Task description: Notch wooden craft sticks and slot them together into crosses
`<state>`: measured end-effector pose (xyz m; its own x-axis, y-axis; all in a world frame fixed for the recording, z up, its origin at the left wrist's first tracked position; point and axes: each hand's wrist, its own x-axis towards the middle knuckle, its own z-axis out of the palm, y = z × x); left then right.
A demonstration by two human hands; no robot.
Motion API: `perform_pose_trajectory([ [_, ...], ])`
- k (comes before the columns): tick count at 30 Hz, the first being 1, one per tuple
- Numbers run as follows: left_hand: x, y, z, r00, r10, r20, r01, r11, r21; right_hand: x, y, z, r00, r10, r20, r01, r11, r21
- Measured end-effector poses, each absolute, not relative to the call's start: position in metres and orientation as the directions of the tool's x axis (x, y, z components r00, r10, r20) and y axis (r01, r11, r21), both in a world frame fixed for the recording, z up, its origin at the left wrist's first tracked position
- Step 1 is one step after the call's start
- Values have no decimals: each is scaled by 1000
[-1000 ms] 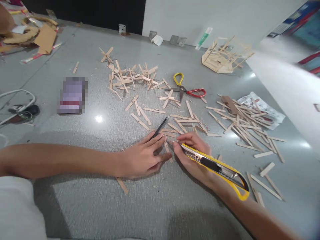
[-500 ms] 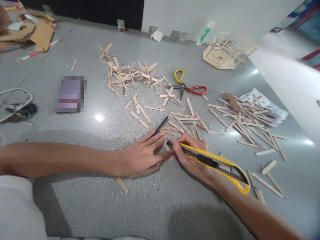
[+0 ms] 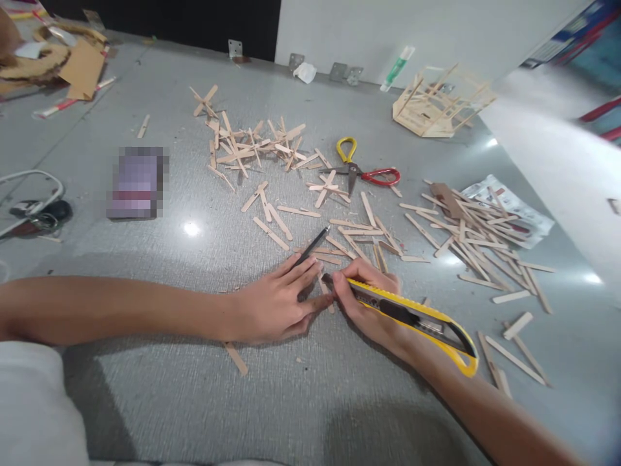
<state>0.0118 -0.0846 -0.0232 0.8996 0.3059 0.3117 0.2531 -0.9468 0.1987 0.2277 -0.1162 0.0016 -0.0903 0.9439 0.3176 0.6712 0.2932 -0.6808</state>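
My right hand (image 3: 366, 298) is closed round a yellow utility knife (image 3: 431, 327). Its blade end meets a small wooden popsicle stick (image 3: 328, 301) lying on the grey table. My left hand (image 3: 274, 304) presses that stick down with its fingertips, right beside the blade. A dark pencil (image 3: 313, 247) is tucked between the left fingers and points away from me. More popsicle sticks (image 3: 361, 230) lie loose just beyond both hands. One other stick (image 3: 236, 358) pokes out below the left wrist.
Scissors (image 3: 353, 171) with yellow and red handles lie spread past the hands. A heap of sticks (image 3: 478, 243) is at right, and joined stick pieces (image 3: 252, 145) are farther back. A stick-built frame (image 3: 422, 123) stands at back right. A blurred purple object (image 3: 137, 181) lies at left.
The view has shifted very slightly. The knife's rear end sits a little farther left and lower in view; the left hand has kept its place.
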Motion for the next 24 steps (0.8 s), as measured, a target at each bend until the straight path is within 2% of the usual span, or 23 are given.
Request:
perform_pose_trajectory([
  [10,13,-81,-18,915,268,303,242,-963,119,229,-120,1,-70,981,181,683,179,-708],
  [18,12,-75,-8,941,198,276,200,-980,19,222,-121,-2,-23,982,187,637,159,-754],
  [24,10,-71,-3,963,151,225,165,-985,-45,223,-123,-5,-22,972,233,689,184,-701],
])
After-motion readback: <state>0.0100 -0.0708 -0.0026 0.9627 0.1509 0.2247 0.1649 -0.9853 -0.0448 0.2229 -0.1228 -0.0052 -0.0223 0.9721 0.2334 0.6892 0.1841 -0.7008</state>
